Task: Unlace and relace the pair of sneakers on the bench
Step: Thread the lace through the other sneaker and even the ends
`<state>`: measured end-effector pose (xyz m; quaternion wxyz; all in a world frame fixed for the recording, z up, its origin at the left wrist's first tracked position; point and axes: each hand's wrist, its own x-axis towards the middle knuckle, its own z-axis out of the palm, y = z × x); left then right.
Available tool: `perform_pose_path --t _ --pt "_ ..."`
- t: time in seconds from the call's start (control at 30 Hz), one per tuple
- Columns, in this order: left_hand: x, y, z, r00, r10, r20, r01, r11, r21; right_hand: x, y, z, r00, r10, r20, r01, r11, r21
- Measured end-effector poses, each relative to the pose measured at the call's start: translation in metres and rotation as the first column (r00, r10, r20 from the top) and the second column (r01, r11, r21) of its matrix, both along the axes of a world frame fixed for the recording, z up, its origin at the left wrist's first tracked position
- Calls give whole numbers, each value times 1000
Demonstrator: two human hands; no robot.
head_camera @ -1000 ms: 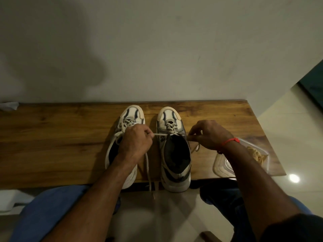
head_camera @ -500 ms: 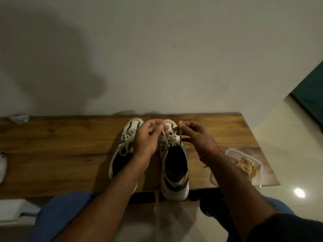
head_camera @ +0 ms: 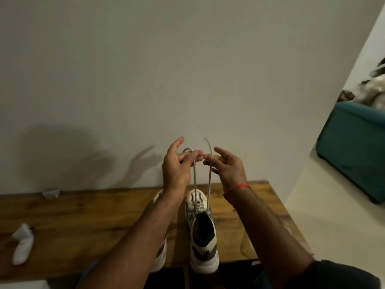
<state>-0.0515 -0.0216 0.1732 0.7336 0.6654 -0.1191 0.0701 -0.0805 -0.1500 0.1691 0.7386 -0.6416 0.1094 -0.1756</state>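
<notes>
Two white-and-dark sneakers stand side by side on the wooden bench [head_camera: 83, 215], toes toward the wall. The right sneaker [head_camera: 201, 232] is in full view; the left sneaker [head_camera: 160, 253] is mostly hidden under my left forearm. Both ends of the right sneaker's grey lace [head_camera: 209, 180] are stretched up from its top eyelets. My left hand [head_camera: 177, 165] pinches one end, looped over its fingers. My right hand [head_camera: 227, 166] pinches the other end, its tip sticking up above the fingers. Both hands are raised above the shoe in front of the wall.
A white crumpled scrap [head_camera: 51, 193] lies at the bench's back edge and a white object [head_camera: 21, 245] near its left front. A clear container [head_camera: 245, 245] sits at the bench's right end, partly behind my right arm. A teal sofa [head_camera: 352, 147] stands on the right.
Both hands rose from the shoe's eyelets to well above it, pulling the two lace ends up taut. The camera tilted upward, showing more wall.
</notes>
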Motion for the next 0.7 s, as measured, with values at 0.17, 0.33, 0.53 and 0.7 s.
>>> perform_pose_path --t 0.17,0.33,0.53,0.7 --pt "-20 0 34 992 56 109 -65 995 78 -22 2 41 994 -29 104 37 996 -79" --pt "-33 2 48 964 85 253 -147 960 237 -36 9 53 991 -61 118 77 987 -141" --pt "-39 3 50 966 102 239 -169 944 282 -43 15 54 989 -82 122 109 966 -235" --pt "-38 2 58 957 153 245 -223 932 287 -42 17 56 987 -70 146 117 931 -345"
